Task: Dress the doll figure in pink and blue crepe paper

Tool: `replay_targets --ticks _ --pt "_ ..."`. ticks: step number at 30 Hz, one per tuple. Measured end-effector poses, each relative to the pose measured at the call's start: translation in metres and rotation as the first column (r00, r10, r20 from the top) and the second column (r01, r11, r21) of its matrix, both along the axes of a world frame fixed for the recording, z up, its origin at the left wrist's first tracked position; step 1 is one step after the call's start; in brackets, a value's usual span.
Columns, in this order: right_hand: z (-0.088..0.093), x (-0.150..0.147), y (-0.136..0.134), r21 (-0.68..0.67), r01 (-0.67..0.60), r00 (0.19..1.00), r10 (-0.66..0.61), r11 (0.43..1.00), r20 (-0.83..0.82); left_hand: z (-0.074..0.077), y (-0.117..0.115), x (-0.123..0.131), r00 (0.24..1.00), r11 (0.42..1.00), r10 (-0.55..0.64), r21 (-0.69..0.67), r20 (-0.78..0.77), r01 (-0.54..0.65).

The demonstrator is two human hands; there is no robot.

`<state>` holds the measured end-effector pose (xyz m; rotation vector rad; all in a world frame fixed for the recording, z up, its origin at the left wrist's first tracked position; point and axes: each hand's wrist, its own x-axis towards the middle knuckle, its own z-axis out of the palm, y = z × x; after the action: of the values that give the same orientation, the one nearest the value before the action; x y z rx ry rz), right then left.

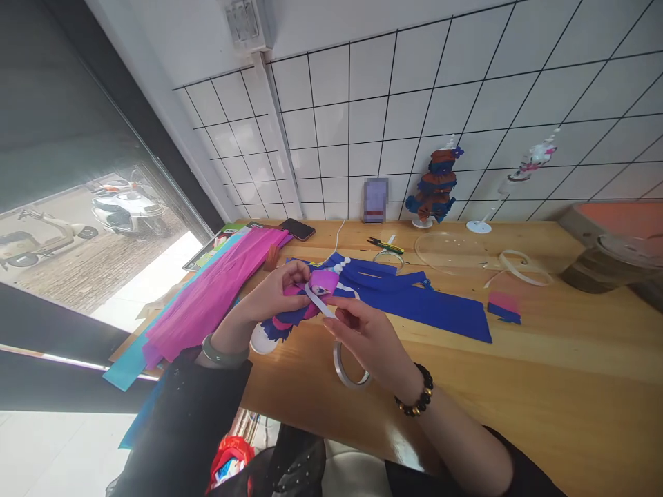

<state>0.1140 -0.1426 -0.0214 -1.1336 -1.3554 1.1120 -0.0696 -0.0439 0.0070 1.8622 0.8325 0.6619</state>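
Observation:
My left hand (274, 293) is closed around a small crepe-paper tree (324, 280) in pink and dark blue, tilted sideways over the table. White beads show at its tip, and its round white base (264, 340) sticks out at lower left. Between finger and thumb, my right hand (369, 337) pinches a white strip of tape (319, 301), which runs across to the tree's pink top layer and my left fingers. A tape roll (339, 366) hangs or stands just below my right hand; I cannot tell whether it touches the table.
Blue crepe paper (429, 310) lies behind my hands, pink crepe paper (217, 297) at left. Scissors (386, 245), a dark phone (297, 229) and a propped phone (376, 200) are farther back. A brown-blue paper tree (436, 183) and a beaded stand (479, 226) stand by the tiled wall.

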Motion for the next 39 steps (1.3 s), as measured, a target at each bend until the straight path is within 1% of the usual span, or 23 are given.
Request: replay_targets --ticks 2,4,7,10,14,18,20,24,27,31,39 --pt "0.001 0.0 0.0 0.108 -0.007 0.988 -0.01 0.994 0.154 0.002 -0.002 0.003 1.0 1.0 0.003 -0.006 -0.006 -0.003" --pt "0.001 0.0 0.0 0.176 -0.035 0.976 -0.005 0.984 0.217 0.003 -0.003 0.005 1.0 1.0 -0.006 -0.01 -0.002 0.006" --pt "-0.003 0.002 0.002 0.207 -0.048 0.979 0.005 0.977 0.202 0.001 -0.002 0.005 1.0 1.0 -0.022 -0.019 0.017 0.023" --pt "-0.007 0.002 0.005 0.214 -0.031 0.985 -0.007 0.976 0.174 -0.004 -0.001 0.005 0.998 0.998 -0.036 -0.047 0.048 0.038" --pt "-0.008 0.004 0.008 0.189 -0.035 0.986 0.004 0.981 0.165 -0.01 0.0 0.005 0.995 0.992 -0.055 -0.105 0.081 0.064" --pt "-0.006 0.006 0.009 0.189 -0.057 0.99 0.03 0.98 0.14 -0.012 0.0 0.006 0.992 0.988 -0.062 -0.132 0.109 0.076" --pt "-0.005 0.006 0.01 0.151 -0.065 0.995 0.052 0.986 0.091 -0.012 -0.001 0.007 0.991 0.987 -0.057 -0.145 0.117 0.074" --pt "-0.007 0.004 0.014 0.034 -0.109 0.993 0.11 0.993 -0.029 -0.013 -0.002 0.007 0.99 0.98 -0.046 -0.188 0.136 0.071" --pt "-0.011 0.003 0.017 -0.004 -0.134 0.988 0.133 0.991 -0.077 -0.015 -0.003 0.007 0.986 0.975 -0.049 -0.208 0.158 0.082" --pt "-0.014 0.004 0.02 -0.06 -0.144 0.983 0.136 0.988 -0.119 -0.018 -0.003 0.006 0.985 0.976 -0.068 -0.194 0.159 0.099" --pt "-0.006 0.004 0.017 -0.107 -0.127 0.986 0.114 0.986 -0.123 -0.024 -0.004 0.007 0.984 0.959 -0.068 -0.26 0.166 0.11"
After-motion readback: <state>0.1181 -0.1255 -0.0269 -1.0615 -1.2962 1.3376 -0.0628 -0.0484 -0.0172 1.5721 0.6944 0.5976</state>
